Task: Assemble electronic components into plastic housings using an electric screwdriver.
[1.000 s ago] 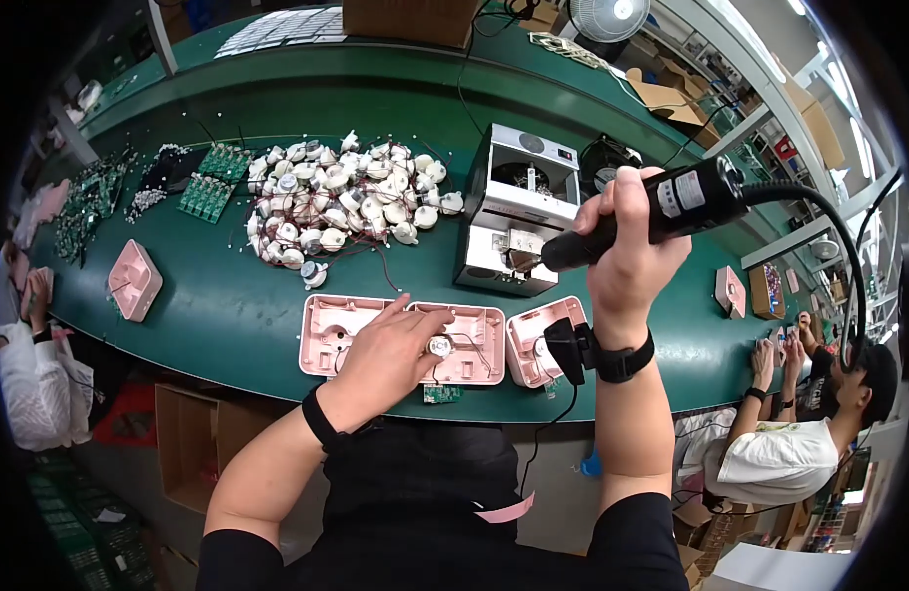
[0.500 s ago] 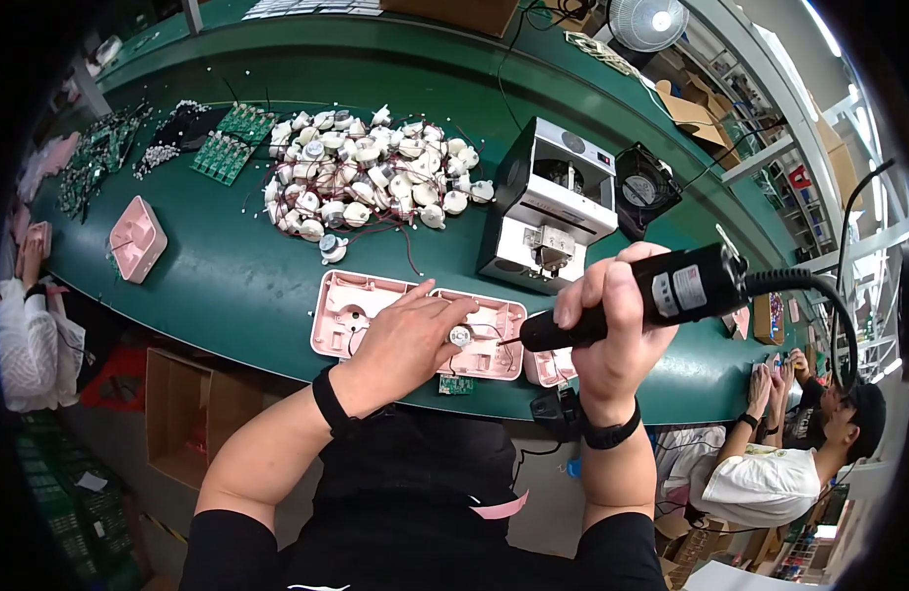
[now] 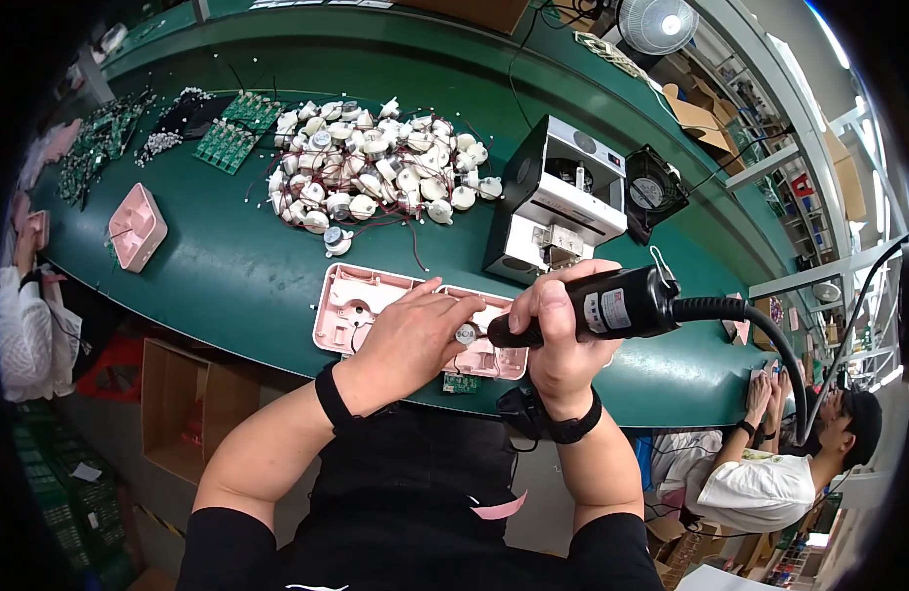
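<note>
My right hand (image 3: 561, 350) is wrapped round a black electric screwdriver (image 3: 610, 307), whose cable trails off to the right. The driver lies nearly level, with its front end beside a small round silver motor (image 3: 465, 334). That motor sits in the right half of an opened pink plastic casing (image 3: 328, 330), and the driver's bit is hard to make out. Over the casing's middle lies my left hand (image 3: 407, 333), thumb and index finger closed about the motor. A small green circuit board (image 3: 461, 383) shows at the casing's near edge.
A heap of white motors with dark red wires (image 3: 375, 163) covers the table's far middle. Right of it stand a silver-and-black machine (image 3: 558, 212) and a black fan (image 3: 655, 187). Another pink shell (image 3: 137, 229) and circuit boards (image 3: 233, 138) lie left. Co-workers sit at both sides.
My right hand has brought the screwdriver left and slightly down, up against the motor in the casing. My left hand stays nearly in place on the casing.
</note>
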Demonstrator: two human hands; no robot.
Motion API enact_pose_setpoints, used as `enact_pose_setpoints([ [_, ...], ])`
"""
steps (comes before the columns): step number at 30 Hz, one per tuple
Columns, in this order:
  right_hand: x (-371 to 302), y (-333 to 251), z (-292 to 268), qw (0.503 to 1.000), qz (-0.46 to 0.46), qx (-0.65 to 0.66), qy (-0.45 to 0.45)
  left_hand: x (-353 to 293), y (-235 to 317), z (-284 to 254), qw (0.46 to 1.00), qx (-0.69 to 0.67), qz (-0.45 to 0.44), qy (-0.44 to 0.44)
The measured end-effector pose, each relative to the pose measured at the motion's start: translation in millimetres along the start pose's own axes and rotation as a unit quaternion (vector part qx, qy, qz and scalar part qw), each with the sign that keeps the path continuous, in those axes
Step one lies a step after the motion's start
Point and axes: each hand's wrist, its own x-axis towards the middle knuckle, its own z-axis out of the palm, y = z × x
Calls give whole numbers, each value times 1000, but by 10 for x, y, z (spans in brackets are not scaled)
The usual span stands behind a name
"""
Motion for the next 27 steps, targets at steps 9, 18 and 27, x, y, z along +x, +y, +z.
enact_pose_setpoints([
  [9,-20,106,-16,999,-29,-31,-15,4,20,5,1000,11,7,21],
  [18,478,-411,-291,996,-81,-3,41,-15,4,-304,998,-45,37,-22],
  [27,975,-148,-457,991,-97,-63,70,-158,-96,-233,990,104,68,-61],
])
